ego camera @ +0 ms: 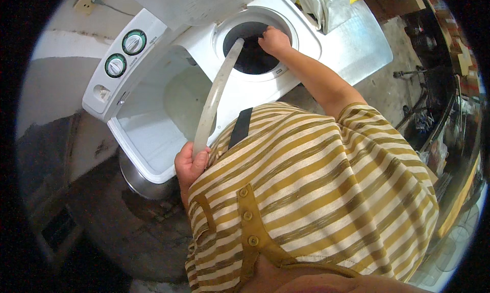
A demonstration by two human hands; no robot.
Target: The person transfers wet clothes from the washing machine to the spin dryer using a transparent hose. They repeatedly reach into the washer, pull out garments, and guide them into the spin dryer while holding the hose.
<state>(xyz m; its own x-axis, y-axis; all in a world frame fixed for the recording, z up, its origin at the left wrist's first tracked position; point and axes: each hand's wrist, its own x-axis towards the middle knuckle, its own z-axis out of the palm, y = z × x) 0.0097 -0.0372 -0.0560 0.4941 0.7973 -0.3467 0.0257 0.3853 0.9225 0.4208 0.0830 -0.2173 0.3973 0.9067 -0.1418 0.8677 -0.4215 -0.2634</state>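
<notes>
A white twin-tub washing machine (233, 98) stands before me. My left hand (192, 162) is closed around the lower end of a whitish plastic hose (213, 98), beside the front edge of the wash tub (141, 140). The other end of the hose reaches into the round spin tub (254, 63), whose inside is dark. Over the right part of that opening is my right hand (274, 40), its fingers curled; whether they hold anything cannot be seen. Shallow cloudy water seems to lie in the wash tub.
The control panel (126, 59) with two knobs (134, 43) runs along the left. A raised translucent lid (191, 4) is behind the tubs. White plastic bags (325, 6) lie on a metallic surface (360, 44) at right. A metal basin (149, 186) sits below the machine.
</notes>
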